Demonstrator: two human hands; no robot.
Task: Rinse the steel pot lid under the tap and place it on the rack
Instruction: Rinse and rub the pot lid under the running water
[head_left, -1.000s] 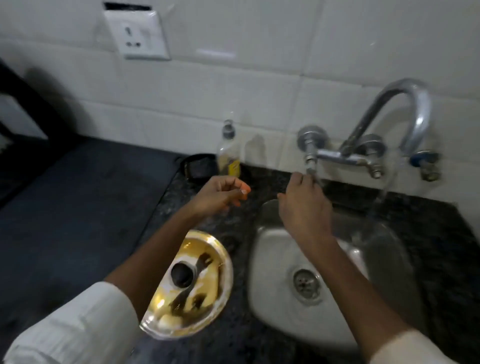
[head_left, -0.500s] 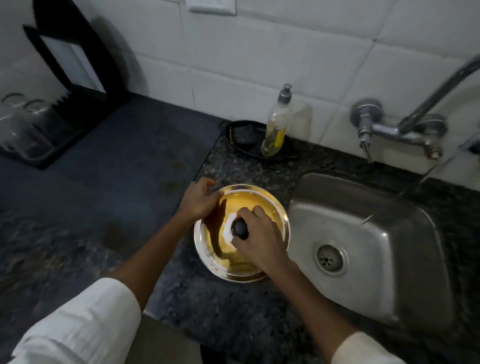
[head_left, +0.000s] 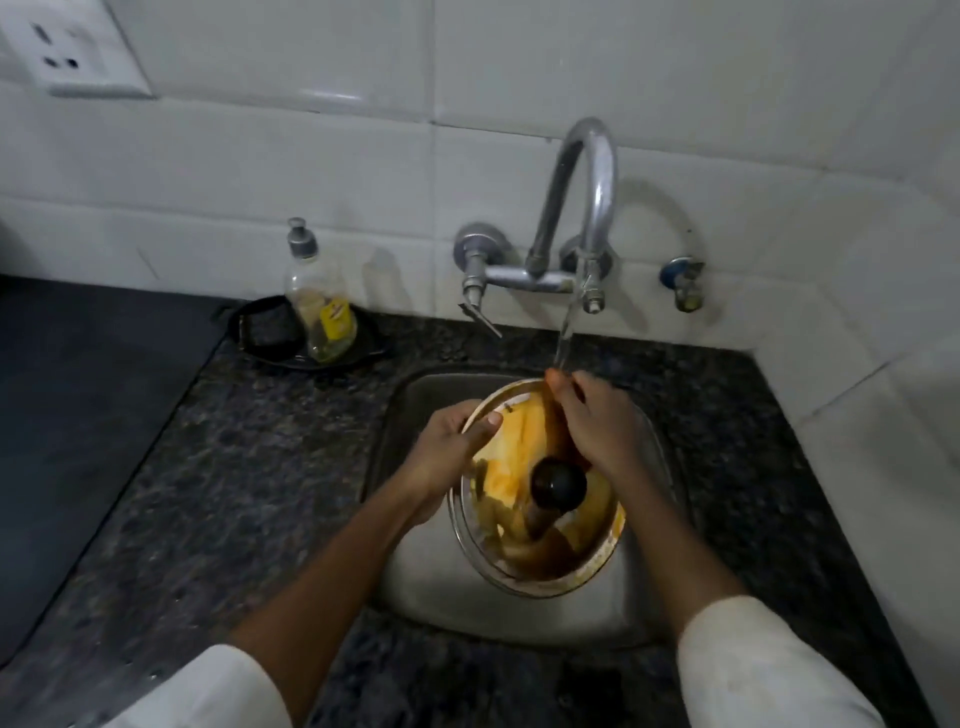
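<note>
The steel pot lid (head_left: 524, 540), round with a black knob and yellow-brown reflections, is held tilted over the steel sink (head_left: 431, 587). My left hand (head_left: 447, 452) grips its upper left rim, thumb on the top face. My right hand (head_left: 597, 426) lies on the lid's upper right part, fingertips at the far rim. A thin stream of water runs from the curved chrome tap (head_left: 582, 208) down onto the lid's far edge by those fingertips. No rack is in view.
A clear soap bottle (head_left: 319, 306) with a yellow label stands in a black dish (head_left: 260, 332) at the back left of the sink. Speckled dark granite counter (head_left: 234, 467) surrounds the sink; a white tiled wall with a socket (head_left: 62, 47) rises behind. A small blue valve (head_left: 683, 278) sits right of the tap.
The lid has moved from the counter left of the sink to over the sink under the running tap. My right hand shifted from the knob to the lid's upper face.
</note>
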